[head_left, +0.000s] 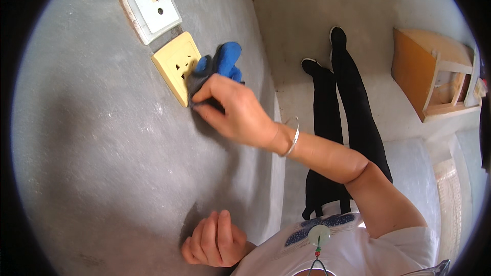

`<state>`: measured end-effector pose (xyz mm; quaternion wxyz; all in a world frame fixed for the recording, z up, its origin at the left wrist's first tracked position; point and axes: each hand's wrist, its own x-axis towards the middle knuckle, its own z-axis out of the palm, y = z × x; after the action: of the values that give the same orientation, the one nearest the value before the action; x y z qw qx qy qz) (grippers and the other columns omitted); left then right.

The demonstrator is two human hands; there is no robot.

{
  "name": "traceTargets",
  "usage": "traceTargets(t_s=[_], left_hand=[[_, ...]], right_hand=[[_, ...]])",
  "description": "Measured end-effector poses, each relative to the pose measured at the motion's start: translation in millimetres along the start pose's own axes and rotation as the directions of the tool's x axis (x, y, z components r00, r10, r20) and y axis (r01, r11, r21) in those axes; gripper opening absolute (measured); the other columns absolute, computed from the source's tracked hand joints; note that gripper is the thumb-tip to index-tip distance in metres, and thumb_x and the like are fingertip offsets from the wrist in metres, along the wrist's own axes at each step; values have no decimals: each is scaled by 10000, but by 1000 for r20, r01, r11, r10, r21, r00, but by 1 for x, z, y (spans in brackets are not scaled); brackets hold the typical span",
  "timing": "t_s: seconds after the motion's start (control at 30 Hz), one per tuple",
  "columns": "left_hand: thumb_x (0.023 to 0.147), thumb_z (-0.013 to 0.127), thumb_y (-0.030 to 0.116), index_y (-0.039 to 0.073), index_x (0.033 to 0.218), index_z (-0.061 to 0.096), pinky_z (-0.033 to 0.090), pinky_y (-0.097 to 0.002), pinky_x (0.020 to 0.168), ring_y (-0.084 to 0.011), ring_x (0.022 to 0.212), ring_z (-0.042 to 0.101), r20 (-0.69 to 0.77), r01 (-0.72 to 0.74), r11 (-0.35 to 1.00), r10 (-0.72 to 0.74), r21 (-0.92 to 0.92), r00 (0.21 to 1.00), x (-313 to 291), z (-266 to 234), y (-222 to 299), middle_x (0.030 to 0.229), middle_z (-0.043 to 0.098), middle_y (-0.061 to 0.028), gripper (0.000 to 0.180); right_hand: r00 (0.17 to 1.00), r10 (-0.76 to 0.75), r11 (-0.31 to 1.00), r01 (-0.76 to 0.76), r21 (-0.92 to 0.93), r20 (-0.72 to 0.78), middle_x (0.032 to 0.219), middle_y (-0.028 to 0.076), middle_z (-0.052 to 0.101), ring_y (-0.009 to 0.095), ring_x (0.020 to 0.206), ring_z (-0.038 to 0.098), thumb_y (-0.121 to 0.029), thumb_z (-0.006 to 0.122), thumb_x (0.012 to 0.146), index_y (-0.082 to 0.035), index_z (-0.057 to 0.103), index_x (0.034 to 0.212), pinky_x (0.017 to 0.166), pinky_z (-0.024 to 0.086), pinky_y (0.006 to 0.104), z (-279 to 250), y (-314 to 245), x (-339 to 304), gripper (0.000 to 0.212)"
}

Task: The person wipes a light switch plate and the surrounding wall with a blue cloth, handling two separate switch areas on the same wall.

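On the grey wall at the left is a yellow socket plate with several dark slots. My right hand, a thin bangle on its wrist, pinches a crumpled blue-and-black glove between thumb and fingers. The glove touches the plate's right side and covers part of it. Just above the yellow plate sits a white wall plate with a square opening and a round hole; its casing is stained. Lower down, my left hand is loosely curled beside the wall, with nothing visible in it.
To the right, a wooden cabinet with an open compartment stands on the concrete floor. My legs in black trousers extend along the floor side. A round pale pendant hangs over my white shirt.
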<state>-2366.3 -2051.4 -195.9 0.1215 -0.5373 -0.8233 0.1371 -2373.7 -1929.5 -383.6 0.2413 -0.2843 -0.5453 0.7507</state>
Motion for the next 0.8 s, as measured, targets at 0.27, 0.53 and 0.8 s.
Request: traceTargets(t_s=[0.27, 0.53, 0.8], left_hand=[[880, 575, 52, 169, 849, 714, 406, -330, 713, -152, 714, 604, 19, -8, 1000, 8, 3, 1000, 4, -5, 4, 790, 681, 31, 184], [888, 569, 82, 181, 841, 717, 403, -317, 724, -149, 719, 598, -2, -12, 999, 12, -37, 1000, 7, 3, 5, 819, 681, 45, 184], [843, 581, 48, 179, 824, 726, 410, -322, 729, -158, 748, 578, 12, 41, 991, -40, -130, 999, 23, 4, 7, 818, 671, 33, 196]], right_hand=[[995, -71, 986, 81, 147, -72, 892, 124, 607, 270, 822, 614, -1, 664, 805, -7, 615, 920, 733, 493, 339, 3, -9, 33, 125], [957, 251, 966, -257, -22, -147, 965, 160, 631, 330, 834, 610, -98, 584, 891, -24, 609, 1026, 776, 497, 386, -9, 64, 51, 156], [954, 297, 953, -293, 79, -44, 1000, 98, 574, 251, 937, 550, -81, 593, 893, -67, 611, 1046, 831, 459, 341, -44, 9, 35, 155]])
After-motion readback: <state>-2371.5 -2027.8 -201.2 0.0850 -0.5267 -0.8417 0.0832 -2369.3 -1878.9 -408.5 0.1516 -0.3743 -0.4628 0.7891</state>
